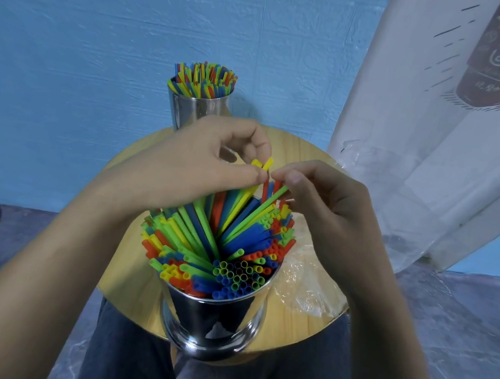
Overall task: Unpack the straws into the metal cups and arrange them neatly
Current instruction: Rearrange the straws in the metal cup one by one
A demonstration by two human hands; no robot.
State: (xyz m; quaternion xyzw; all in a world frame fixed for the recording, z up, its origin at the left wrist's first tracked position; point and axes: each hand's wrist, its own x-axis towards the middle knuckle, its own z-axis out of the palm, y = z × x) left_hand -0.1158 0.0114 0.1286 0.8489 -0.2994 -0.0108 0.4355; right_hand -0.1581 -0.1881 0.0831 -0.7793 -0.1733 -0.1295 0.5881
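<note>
Left hand (pixel 202 166): grip pressed together, thumb and forefinger pinching the tips of two yellow straws (pixel 262 163) that rise above the rest of the bundle. Right hand (pixel 324 196): fingertips closed on a green straw (pixel 269 202) near its top, with red straws (pixel 265 187) just beside; whether it also holds one of those cannot be told. All of these strays lean out of the near metal cup (pixel 215 317), which stands at the front edge of the round wooden surface (pixel 297 319) and is packed full; its straws fan outward in clumps, not upright. Far metal cup (pixel 200 105) at the back edge, well apart, already filled, ends roughly level. Clear plastic wrapping (pixel 303 286) lies on the surface to the right of the near cup. Judgement: unpacking looks finished, tidying remains. To do this step well, lift the protruding straws only enough to free them, turn them upright, then lower them into a gap so the ends sit flush. Keep the pinch light, since thin straws kink. Risk: pulling sideways could tip the cup, which sits close to the edge.
</note>
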